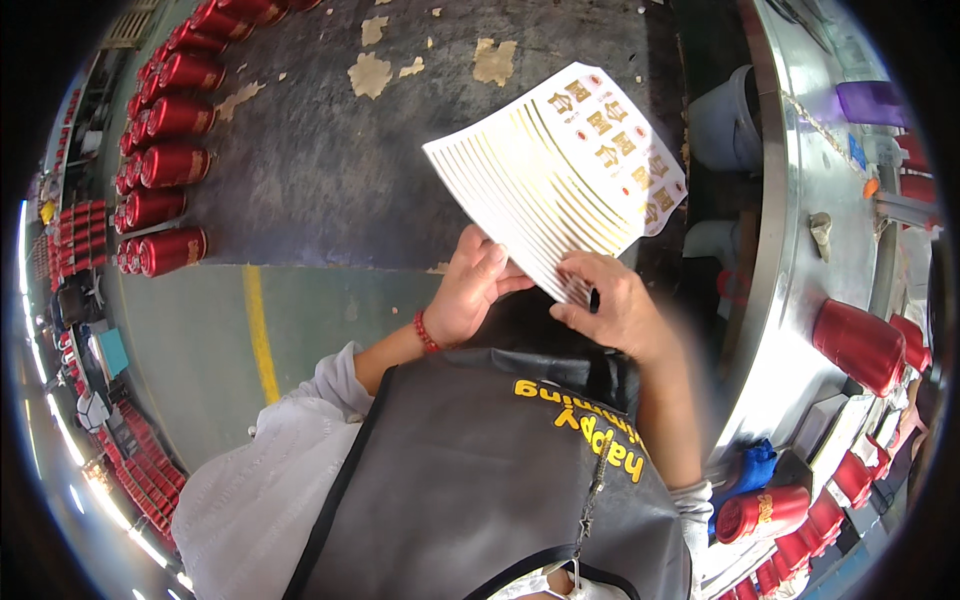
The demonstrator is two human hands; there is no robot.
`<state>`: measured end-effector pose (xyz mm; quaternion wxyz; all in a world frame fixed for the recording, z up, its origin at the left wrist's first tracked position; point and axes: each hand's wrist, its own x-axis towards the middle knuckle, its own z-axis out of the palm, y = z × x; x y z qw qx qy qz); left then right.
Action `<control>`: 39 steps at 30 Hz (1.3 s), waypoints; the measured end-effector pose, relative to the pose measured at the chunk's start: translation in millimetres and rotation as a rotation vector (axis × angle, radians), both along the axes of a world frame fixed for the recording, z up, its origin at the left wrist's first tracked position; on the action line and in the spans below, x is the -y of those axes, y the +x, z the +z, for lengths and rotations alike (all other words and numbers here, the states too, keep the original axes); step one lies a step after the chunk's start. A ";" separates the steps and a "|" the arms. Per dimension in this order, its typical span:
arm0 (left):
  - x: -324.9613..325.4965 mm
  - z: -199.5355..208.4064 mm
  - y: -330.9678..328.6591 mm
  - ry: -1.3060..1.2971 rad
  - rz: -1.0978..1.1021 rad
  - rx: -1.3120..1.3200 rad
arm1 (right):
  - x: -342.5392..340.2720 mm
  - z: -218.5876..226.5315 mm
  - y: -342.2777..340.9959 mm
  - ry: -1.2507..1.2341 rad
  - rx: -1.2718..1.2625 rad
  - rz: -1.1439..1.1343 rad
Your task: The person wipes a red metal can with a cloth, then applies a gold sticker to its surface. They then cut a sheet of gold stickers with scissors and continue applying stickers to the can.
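Observation:
A fanned stack of white printed sheets with gold stripes and gold and red motifs is held up in front of me, over the near edge of a dark worn table. My left hand, with a red bead bracelet at its wrist, grips the stack's lower left edge, the thumb lying along it. At the lower corner, my right hand is closed on the sheets with thumb and fingers, some of which are hidden behind the paper. The sheets' edges are spread in even steps.
Red jars stand in rows along the dark table's left side. To the right runs a metal bench carrying more red jars and a purple container. A pale bucket sits between table and bench.

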<state>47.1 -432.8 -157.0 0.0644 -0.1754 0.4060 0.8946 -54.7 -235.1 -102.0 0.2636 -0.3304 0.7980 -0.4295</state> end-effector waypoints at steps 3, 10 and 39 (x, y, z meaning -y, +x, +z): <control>-2.0 12.2 -5.2 -0.026 0.041 0.054 | 7.0 -4.2 11.8 0.135 -0.110 0.049; 13.2 -15.9 -13.3 0.024 0.181 0.250 | 21.5 -14.7 27.9 0.157 -0.200 0.080; 110.1 -62.5 -47.2 0.084 0.083 0.190 | -62.4 84.2 -305.8 0.215 -0.817 -0.610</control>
